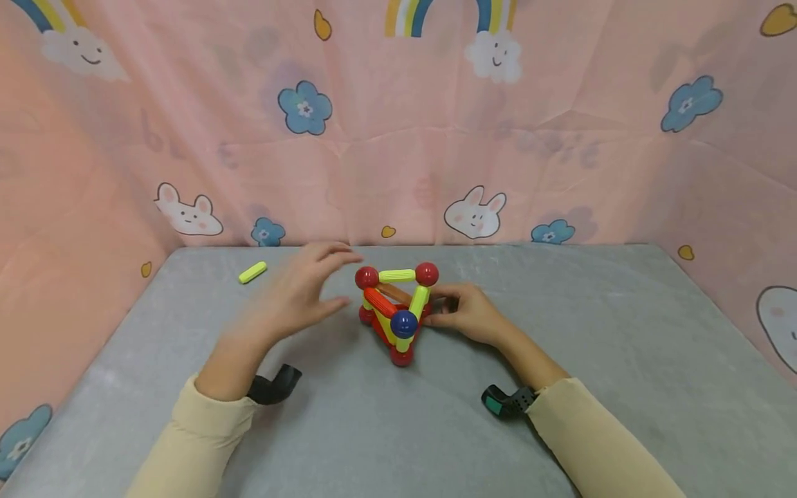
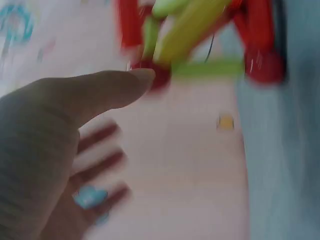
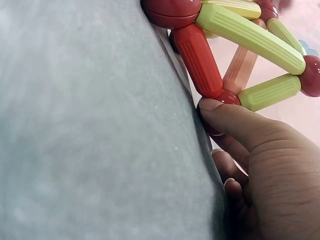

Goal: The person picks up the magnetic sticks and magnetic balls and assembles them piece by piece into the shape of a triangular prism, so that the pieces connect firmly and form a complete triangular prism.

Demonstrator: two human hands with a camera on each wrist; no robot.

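Observation:
A frame of magnetic rods and balls [image 1: 381,302] stands mid-table, shaped like a triangular prism. Its rods are red, orange, yellow and yellow-green; one top corner is a blue ball [image 1: 404,324], the other corners are red balls. My right hand [image 1: 470,313] pinches the red ball [image 3: 230,98] at the lower right corner between thumb and fingers, low by the tabletop. To the left of the frame, my left hand [image 1: 305,287] has its fingers spread and holds nothing. Its thumb [image 2: 107,92] points toward the frame and overlaps a red ball in the blurred left wrist view.
A loose yellow-green rod [image 1: 252,272] lies at the back left of the grey table [image 1: 623,332]. A pink printed curtain [image 1: 373,159] hangs behind the table and along both sides. Black wrist cameras [image 1: 274,384] hang below both cuffs.

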